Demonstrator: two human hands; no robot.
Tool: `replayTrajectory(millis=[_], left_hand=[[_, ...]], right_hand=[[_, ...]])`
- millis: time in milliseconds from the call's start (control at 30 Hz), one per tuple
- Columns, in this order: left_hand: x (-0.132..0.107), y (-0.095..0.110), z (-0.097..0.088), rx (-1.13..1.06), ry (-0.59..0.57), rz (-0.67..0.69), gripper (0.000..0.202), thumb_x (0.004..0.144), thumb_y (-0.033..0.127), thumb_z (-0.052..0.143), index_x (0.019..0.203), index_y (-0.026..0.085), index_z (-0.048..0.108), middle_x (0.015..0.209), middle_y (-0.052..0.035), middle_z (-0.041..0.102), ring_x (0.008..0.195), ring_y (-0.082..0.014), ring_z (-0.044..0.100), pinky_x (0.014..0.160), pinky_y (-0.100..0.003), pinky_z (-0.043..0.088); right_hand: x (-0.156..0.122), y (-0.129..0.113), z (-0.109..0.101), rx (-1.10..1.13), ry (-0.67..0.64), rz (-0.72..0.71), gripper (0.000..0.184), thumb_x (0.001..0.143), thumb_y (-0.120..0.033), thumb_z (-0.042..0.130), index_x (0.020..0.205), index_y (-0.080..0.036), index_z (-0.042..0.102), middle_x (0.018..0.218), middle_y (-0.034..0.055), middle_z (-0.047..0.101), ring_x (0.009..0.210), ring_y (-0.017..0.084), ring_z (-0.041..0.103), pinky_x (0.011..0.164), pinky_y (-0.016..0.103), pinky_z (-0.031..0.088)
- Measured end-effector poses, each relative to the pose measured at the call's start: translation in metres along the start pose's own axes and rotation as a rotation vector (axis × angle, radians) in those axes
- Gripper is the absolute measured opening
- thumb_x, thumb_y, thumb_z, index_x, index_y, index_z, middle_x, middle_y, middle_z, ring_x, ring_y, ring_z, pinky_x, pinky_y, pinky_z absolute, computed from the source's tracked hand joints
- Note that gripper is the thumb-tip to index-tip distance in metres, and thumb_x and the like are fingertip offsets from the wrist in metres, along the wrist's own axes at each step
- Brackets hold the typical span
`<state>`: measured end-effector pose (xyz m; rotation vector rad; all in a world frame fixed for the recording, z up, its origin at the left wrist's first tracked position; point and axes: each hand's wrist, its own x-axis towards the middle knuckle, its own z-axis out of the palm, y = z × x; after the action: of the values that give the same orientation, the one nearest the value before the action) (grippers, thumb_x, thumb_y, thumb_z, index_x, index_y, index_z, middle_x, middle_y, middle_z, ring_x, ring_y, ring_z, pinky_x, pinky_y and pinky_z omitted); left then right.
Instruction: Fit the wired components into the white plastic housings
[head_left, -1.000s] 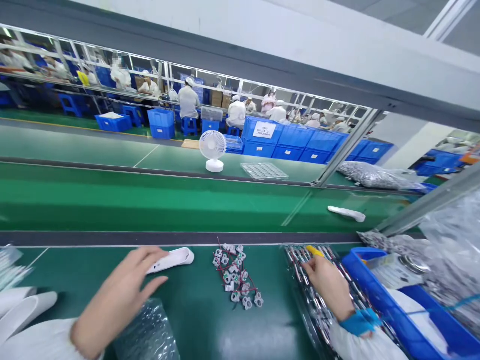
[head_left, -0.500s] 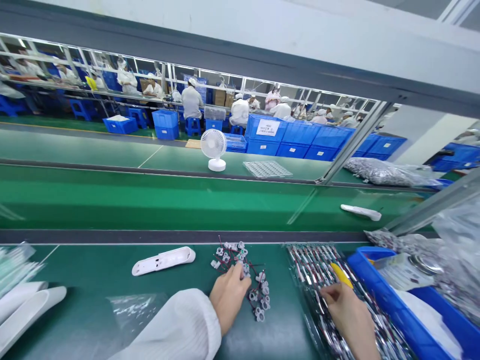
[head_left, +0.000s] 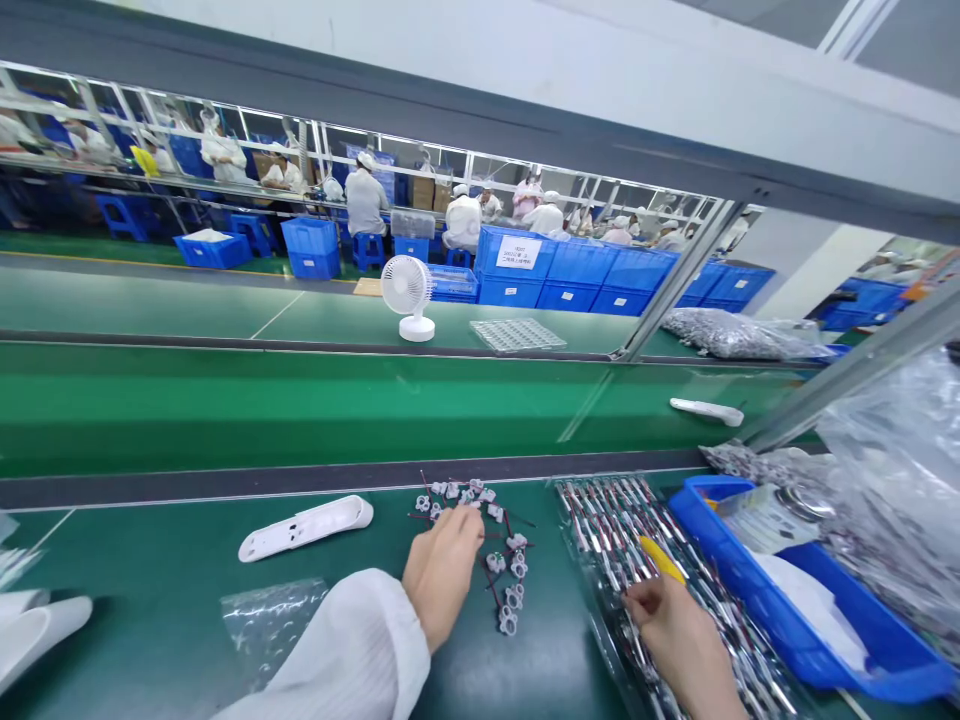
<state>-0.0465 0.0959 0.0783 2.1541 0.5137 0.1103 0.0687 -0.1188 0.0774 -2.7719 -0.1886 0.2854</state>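
Observation:
My left hand [head_left: 444, 570], in a white sleeve, reaches over a loose cluster of small grey ring-shaped parts with thin red wires [head_left: 510, 597]. Its fingers are drawn together and point down among the parts; whatever they grip is hidden. On the right, my right hand [head_left: 679, 630] is closed over a clear plastic tray [head_left: 600, 620] filled with rows of slim, shiny wired pieces. A yellow-handled tool [head_left: 661, 560] sticks out from that hand beyond the knuckles. The fingertips are pinched low over the rows, and what lies between them is too small to name.
A white elongated casing [head_left: 307, 527] lies left of the parts, near a clear plastic bag [head_left: 270, 615]. More white casings [head_left: 45, 635] sit at the left edge. A blue bin [head_left: 840, 650] borders the tray. Beyond the green belt [head_left: 300, 410] stands a white fan [head_left: 409, 290].
The view has turned slightly right, so everything sits further left. My left hand has shifted slightly over the cluster, and some wired parts lie differently. My right hand stays over the tray.

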Motion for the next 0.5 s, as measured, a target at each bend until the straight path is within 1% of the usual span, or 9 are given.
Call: replayTrajectory(millis=[67, 100, 167, 233, 300, 333, 400, 467, 500], left_hand=[[-0.001, 0.000, -0.010, -0.146, 0.035, -0.070, 0.010, 0.082, 0.021, 0.037, 0.078, 0.020, 0.046, 0.096, -0.0069, 0.057, 0.095, -0.0234, 0.053, 0.083, -0.040, 0.039], [-0.001, 0.000, -0.015, -0.236, 0.040, -0.115, 0.009, 0.082, 0.024, 0.038, 0.078, 0.020, 0.044, 0.089, -0.0065, 0.057, 0.088, -0.0224, 0.056, 0.078, -0.039, 0.043], [-0.003, 0.002, -0.025, -0.440, 0.015, -0.204, 0.011, 0.082, 0.029, 0.038, 0.078, 0.019, 0.041, 0.084, -0.0062, 0.056, 0.079, -0.0200, 0.059, 0.065, -0.034, 0.049], [-0.007, 0.004, -0.035, -0.644, -0.042, -0.269, 0.016, 0.083, 0.032, 0.040, 0.082, 0.017, 0.042, 0.086, -0.0073, 0.056, 0.077, -0.0183, 0.061, 0.058, -0.030, 0.051], [-0.015, 0.006, -0.042, -0.809, -0.087, -0.304, 0.022, 0.082, 0.035, 0.043, 0.086, 0.014, 0.047, 0.091, -0.0087, 0.057, 0.077, -0.0163, 0.061, 0.059, -0.027, 0.051], [-0.020, 0.006, -0.045, -0.873, -0.094, -0.315, 0.025, 0.081, 0.036, 0.046, 0.088, 0.013, 0.050, 0.093, -0.0090, 0.057, 0.077, -0.0154, 0.060, 0.058, -0.026, 0.051], [-0.029, 0.005, -0.048, -0.965, -0.077, -0.336, 0.029, 0.076, 0.038, 0.056, 0.087, 0.011, 0.055, 0.092, -0.0082, 0.056, 0.076, -0.0137, 0.059, 0.058, -0.023, 0.050], [-0.038, 0.003, -0.051, -1.020, -0.040, -0.356, 0.033, 0.067, 0.038, 0.066, 0.085, 0.010, 0.059, 0.084, -0.0058, 0.056, 0.075, -0.0126, 0.057, 0.057, -0.020, 0.049], [-0.043, 0.002, -0.053, -1.036, -0.021, -0.365, 0.035, 0.063, 0.037, 0.071, 0.083, 0.010, 0.060, 0.080, -0.0044, 0.056, 0.074, -0.0120, 0.056, 0.056, -0.019, 0.049]], right_hand=[[0.003, 0.008, 0.000, 0.240, 0.018, -0.029, 0.011, 0.062, -0.029, 0.048, 0.054, -0.021, 0.049, 0.060, 0.0041, 0.063, 0.060, 0.021, 0.059, 0.059, 0.031, 0.041], [0.004, 0.010, -0.001, 0.383, 0.005, -0.055, 0.014, 0.061, -0.032, 0.052, 0.054, -0.021, 0.048, 0.058, 0.0040, 0.062, 0.061, 0.021, 0.059, 0.060, 0.030, 0.042], [0.000, 0.007, -0.004, 0.700, -0.052, -0.096, 0.021, 0.060, -0.038, 0.059, 0.057, -0.020, 0.048, 0.059, 0.0023, 0.059, 0.067, 0.021, 0.060, 0.064, 0.029, 0.045], [-0.008, -0.004, -0.007, 1.008, -0.142, -0.083, 0.026, 0.060, -0.040, 0.065, 0.066, -0.020, 0.049, 0.064, 0.0001, 0.057, 0.070, 0.019, 0.060, 0.065, 0.029, 0.046], [-0.018, -0.023, -0.006, 1.212, -0.234, -0.018, 0.032, 0.058, -0.040, 0.070, 0.074, -0.019, 0.051, 0.069, -0.0013, 0.056, 0.064, 0.015, 0.058, 0.057, 0.025, 0.046], [-0.024, -0.034, -0.003, 1.255, -0.293, 0.013, 0.036, 0.055, -0.041, 0.072, 0.075, -0.019, 0.052, 0.066, -0.0020, 0.055, 0.056, 0.012, 0.054, 0.047, 0.022, 0.043], [-0.034, -0.057, 0.008, 1.232, -0.433, 0.035, 0.039, 0.055, -0.047, 0.072, 0.073, -0.018, 0.053, 0.056, -0.0040, 0.048, 0.043, 0.006, 0.040, 0.035, 0.017, 0.028], [-0.043, -0.077, 0.023, 1.138, -0.548, -0.022, 0.043, 0.059, -0.057, 0.065, 0.069, -0.016, 0.053, 0.047, -0.0064, 0.039, 0.037, 0.003, 0.027, 0.033, 0.016, 0.016], [-0.048, -0.086, 0.030, 1.089, -0.581, -0.083, 0.047, 0.061, -0.061, 0.061, 0.068, -0.016, 0.052, 0.044, -0.0071, 0.035, 0.035, 0.003, 0.024, 0.033, 0.017, 0.015]])
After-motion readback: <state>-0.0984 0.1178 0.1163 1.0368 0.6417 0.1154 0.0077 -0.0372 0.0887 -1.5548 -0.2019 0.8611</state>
